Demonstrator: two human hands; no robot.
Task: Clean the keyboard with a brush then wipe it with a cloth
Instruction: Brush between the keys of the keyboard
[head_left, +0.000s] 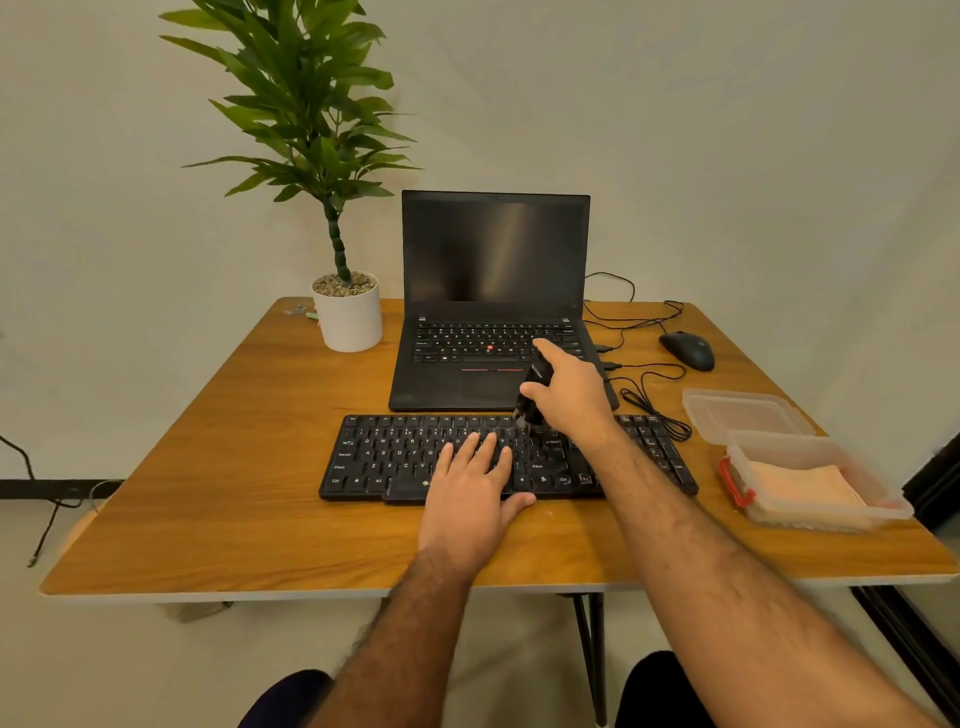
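Observation:
A black external keyboard (395, 457) lies across the middle of the wooden table (218, 467). My left hand (470, 491) rests flat on its middle keys with fingers straight. My right hand (569, 395) grips a small black brush (530, 402), bristles down on the keyboard's upper rows right of centre. A folded peach cloth (800, 493) lies inside a clear plastic box (878, 486) at the right edge of the table.
An open black laptop (493, 291) stands just behind the keyboard. A potted plant (348, 317) is at the back left, a black mouse (688, 351) with looped cables at the back right. The box's clear lid (745, 413) lies behind it.

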